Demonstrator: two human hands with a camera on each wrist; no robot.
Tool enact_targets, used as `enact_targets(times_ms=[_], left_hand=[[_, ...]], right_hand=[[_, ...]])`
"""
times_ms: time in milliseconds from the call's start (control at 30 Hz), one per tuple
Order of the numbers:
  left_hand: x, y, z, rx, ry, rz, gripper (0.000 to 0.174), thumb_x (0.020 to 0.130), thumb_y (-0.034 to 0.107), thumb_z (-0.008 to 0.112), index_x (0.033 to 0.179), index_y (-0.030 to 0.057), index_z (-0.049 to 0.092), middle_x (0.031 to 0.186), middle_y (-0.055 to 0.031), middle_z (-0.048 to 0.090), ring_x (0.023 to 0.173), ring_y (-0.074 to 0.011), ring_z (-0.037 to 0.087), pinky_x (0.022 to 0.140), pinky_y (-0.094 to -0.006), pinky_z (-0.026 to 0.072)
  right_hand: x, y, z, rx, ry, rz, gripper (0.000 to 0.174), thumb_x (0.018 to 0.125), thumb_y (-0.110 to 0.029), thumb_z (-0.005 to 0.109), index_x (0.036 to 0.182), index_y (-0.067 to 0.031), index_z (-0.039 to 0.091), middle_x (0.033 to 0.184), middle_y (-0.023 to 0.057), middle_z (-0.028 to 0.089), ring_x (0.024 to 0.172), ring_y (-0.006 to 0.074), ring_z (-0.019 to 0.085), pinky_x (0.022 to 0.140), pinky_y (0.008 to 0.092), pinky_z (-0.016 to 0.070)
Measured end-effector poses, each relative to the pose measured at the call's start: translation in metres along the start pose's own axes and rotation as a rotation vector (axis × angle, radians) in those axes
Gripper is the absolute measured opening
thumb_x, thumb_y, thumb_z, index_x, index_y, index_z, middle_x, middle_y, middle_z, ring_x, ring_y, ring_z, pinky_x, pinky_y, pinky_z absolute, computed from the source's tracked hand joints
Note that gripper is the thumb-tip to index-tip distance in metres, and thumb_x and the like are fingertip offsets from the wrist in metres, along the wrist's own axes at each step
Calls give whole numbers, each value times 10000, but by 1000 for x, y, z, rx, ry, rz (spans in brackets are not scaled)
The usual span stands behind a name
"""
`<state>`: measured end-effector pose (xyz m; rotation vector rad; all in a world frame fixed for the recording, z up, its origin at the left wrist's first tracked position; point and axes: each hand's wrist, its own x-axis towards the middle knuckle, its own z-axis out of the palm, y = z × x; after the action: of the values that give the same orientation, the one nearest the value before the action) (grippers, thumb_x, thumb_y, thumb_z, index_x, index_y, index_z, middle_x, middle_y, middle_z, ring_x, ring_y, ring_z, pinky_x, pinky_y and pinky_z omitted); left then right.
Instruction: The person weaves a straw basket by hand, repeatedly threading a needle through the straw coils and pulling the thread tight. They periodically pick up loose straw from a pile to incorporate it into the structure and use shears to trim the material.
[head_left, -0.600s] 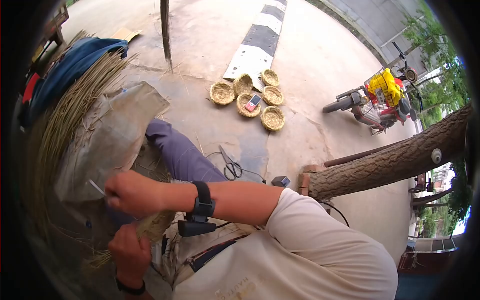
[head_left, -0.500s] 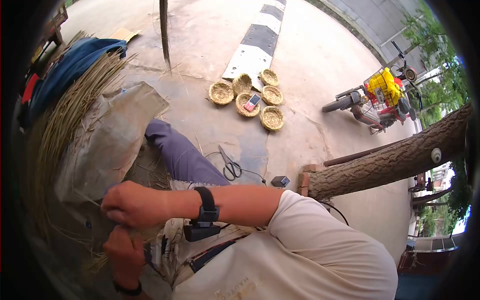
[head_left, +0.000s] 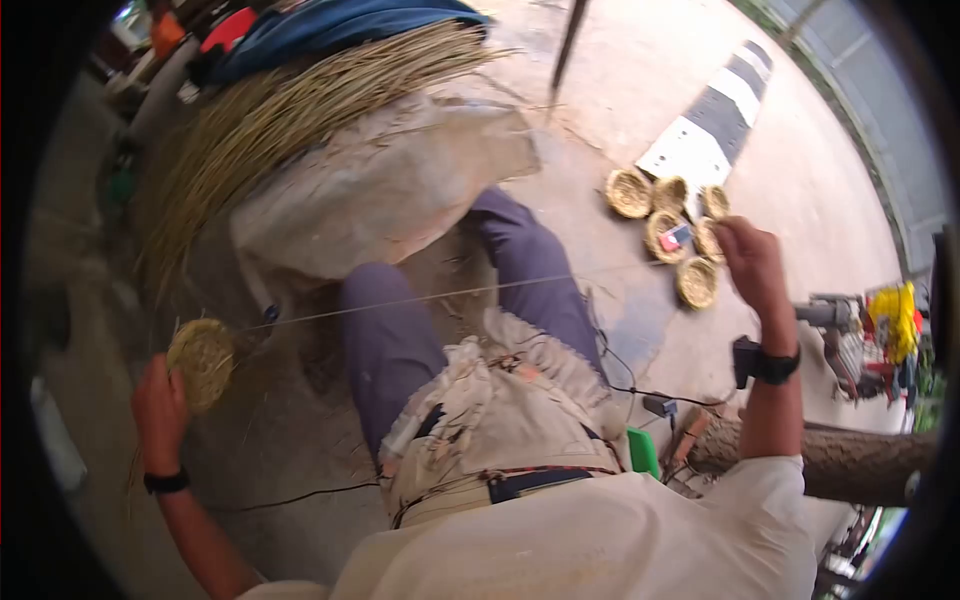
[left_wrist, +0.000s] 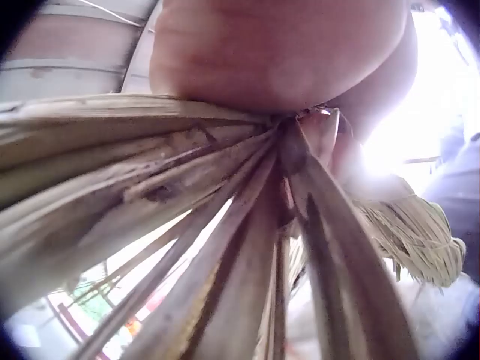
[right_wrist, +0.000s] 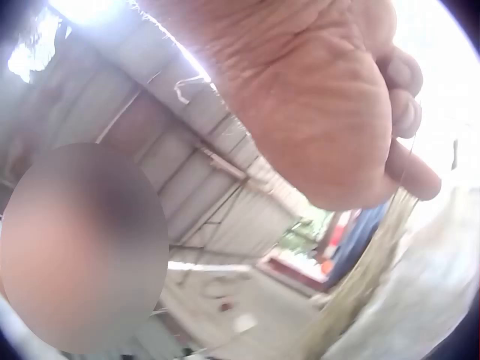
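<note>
On the left in the head view, my left hand (head_left: 160, 410) grips a small round straw basket (head_left: 203, 365). Its long loose straw ends (left_wrist: 247, 262) fan out below the palm in the left wrist view, and its coiled edge (left_wrist: 416, 232) shows at the right. My right hand (head_left: 755, 265) is raised far out to the right, fingers curled and pinching the end of a thin thread (head_left: 430, 298). That thread runs almost straight from the basket across my knees. In the right wrist view the curled fingers (right_wrist: 405, 112) show, with the fine thread close by them.
Several finished straw baskets (head_left: 697, 283) sit on the ground, one holding a phone (head_left: 676, 237). A straw bundle (head_left: 330, 110) lies on a pale sheet (head_left: 400, 190). A tree trunk (head_left: 830, 455) and a parked motorbike (head_left: 850, 350) stand at right.
My hands, close together before, are now wide apart, the right one swung out to the right. The thread is stretched between them, and the head view has turned left.
</note>
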<state>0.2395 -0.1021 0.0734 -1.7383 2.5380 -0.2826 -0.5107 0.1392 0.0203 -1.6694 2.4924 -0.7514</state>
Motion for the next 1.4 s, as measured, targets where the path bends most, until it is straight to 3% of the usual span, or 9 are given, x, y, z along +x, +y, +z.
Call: enact_targets(times_ms=[167,300,367,467,633,767,1033,1200,1400], left_hand=[[-29,-46,8,69,-29,-121,156,1015,167,607,1029,16,573,991,-241,678,923,-476,659,759,-578,506],[-42,-55,23,76,-6,-123,169,982,182,630,993,21,581,937,-235,676,880,-475,660,739,-573,514],[-43,-31,19,10,-28,-97,166,963,178,640,970,19,593,906,-233,678,853,-471,665,725,-563,523],[-26,34,6,-173,-118,-4,160,938,169,658,985,18,636,898,-232,696,833,-457,684,714,-540,545],[-3,167,-6,-645,-160,388,326,913,151,686,1226,59,703,975,-215,747,866,-428,726,743,-507,582],[4,239,-15,-822,-340,513,431,904,132,699,1331,76,673,963,-198,754,860,-411,735,748,-491,591],[3,247,38,-906,-240,594,441,910,98,691,1351,83,670,961,-176,757,840,-391,737,730,-473,602],[7,265,51,-911,-183,619,416,912,108,701,1327,82,688,950,-165,750,814,-385,730,713,-466,598],[-5,273,51,-667,-164,620,406,908,113,722,1311,76,701,915,-134,725,776,-361,717,682,-453,581]], right_hand=[[-10,220,-50,-444,304,224,264,1112,-296,589,991,-66,630,863,255,612,763,470,531,678,459,501],[-46,388,-82,-661,205,225,374,1136,-357,492,1001,-29,609,969,279,661,949,519,625,756,578,495],[-34,320,-79,-575,72,524,372,1137,-325,497,1079,-6,679,1086,276,705,1034,479,668,858,523,542],[-9,319,-50,-334,133,137,383,1130,-290,523,1242,24,712,1239,245,731,1169,383,701,1007,427,542],[15,-49,50,597,-120,-44,329,1135,-192,540,1368,-11,685,1353,79,717,1270,167,623,1082,342,485],[-20,-224,140,1053,-504,-463,399,1097,-219,586,1442,-22,621,1404,195,674,1343,301,611,1136,377,460],[-16,-142,196,484,-1461,-317,491,1107,-381,610,1387,21,639,1121,81,737,870,134,678,795,303,566],[-31,-184,165,1630,-992,627,389,1106,-395,608,1168,-32,733,835,20,699,695,122,626,612,280,505],[-10,-198,213,1619,-987,424,394,1094,-398,622,1025,-29,742,746,13,670,595,149,590,536,289,434]])
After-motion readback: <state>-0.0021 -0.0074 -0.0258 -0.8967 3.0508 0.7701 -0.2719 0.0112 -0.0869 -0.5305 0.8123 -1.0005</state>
